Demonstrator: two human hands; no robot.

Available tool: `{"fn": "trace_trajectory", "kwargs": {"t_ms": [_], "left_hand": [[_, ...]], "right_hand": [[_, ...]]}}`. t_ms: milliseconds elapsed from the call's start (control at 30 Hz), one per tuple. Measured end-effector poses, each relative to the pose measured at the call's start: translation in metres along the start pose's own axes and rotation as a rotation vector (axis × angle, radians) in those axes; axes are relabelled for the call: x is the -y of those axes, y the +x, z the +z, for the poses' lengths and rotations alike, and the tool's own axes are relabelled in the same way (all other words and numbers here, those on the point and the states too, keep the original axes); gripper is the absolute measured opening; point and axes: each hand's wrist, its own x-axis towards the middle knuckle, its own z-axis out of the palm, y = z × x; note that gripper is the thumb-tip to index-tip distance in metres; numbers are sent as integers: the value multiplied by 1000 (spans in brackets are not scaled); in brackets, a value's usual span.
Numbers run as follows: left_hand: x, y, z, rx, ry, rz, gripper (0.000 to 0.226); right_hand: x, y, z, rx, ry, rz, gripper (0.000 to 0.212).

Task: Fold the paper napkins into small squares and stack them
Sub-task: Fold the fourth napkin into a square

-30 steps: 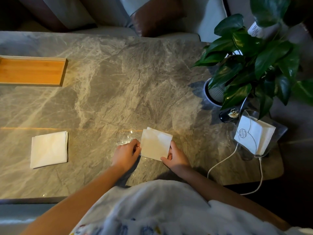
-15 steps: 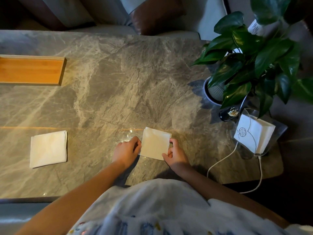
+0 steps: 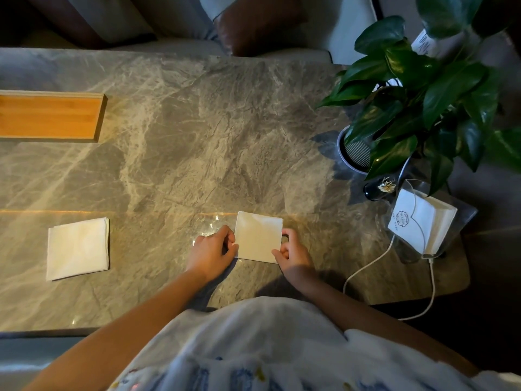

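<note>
Marble table (image 3: 197,136): napkin (image 3: 258,237) now squared, left hand (image 3: 211,249), right hand (image 3: 291,253) pinching sides.

No wording can be read. The white napkin pack (image 3: 420,221) at the right end of the bench (image 3: 225,131) bears a round printed emblem (image 3: 402,218), perhaps with lettering inside, too small to make out. A white tag (image 3: 425,44) among the plant (image 3: 417,88) leaves carries blurred fine print.
</note>
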Motion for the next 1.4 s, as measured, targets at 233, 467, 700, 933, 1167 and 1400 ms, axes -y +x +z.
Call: {"fn": "trace_trajectory", "kwargs": {"t_ms": [233, 467, 700, 933, 1167, 1400], "left_hand": [[0, 0, -1, 26, 6, -25, 8], [-2, -2, -2, 6, 40, 2, 9], [-8, -3, 4, -58, 377, 309, 50], [-10, 7, 24, 199, 643, 253, 66], [15, 4, 9, 188, 569, 167, 76], [-6, 0, 5, 79, 468, 87, 83]], "right_hand": [[0, 1, 0, -8, -1, -11, 46], [0, 1, -3, -82, 54, -5, 50], [12, 8, -6, -117, -405, -364, 59], [12, 20, 21, 146, -770, -375, 74], [-9, 22, -16, 206, -759, -340, 87], [-1, 22, -19, 228, -730, -320, 86]]}}
